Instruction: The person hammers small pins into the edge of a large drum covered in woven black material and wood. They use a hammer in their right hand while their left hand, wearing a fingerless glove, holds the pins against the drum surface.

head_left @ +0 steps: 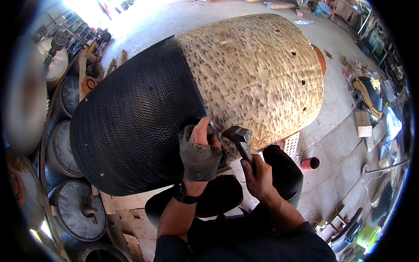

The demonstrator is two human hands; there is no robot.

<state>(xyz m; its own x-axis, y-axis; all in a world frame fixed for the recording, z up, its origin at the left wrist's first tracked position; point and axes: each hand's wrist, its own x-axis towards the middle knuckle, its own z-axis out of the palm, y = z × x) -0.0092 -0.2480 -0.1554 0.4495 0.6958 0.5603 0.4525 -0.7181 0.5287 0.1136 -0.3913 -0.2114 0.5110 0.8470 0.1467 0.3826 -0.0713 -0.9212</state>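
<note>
A large drum (255,74) lies on its side in front of me. Its right part is bare, tan and dotted with dark marks, with a row of several holes near the right end. A black, finely ridged covering (135,109) wraps the left part. My left hand (200,153), in a grey fingerless glove, rests at the near end of the covering's edge. Its fingers are bent with one pointing up; what they hold, if anything, is hidden. My right hand (260,179) grips the handle of a hammer (238,134), whose head is raised just right of my left hand.
Several cylinders with grey round ends (81,209) line the left side. On the floor at right stand a red and black can (310,163) and a cardboard box (363,124), with clutter along the wall. A perforated block (291,143) sits by the drum's near right side.
</note>
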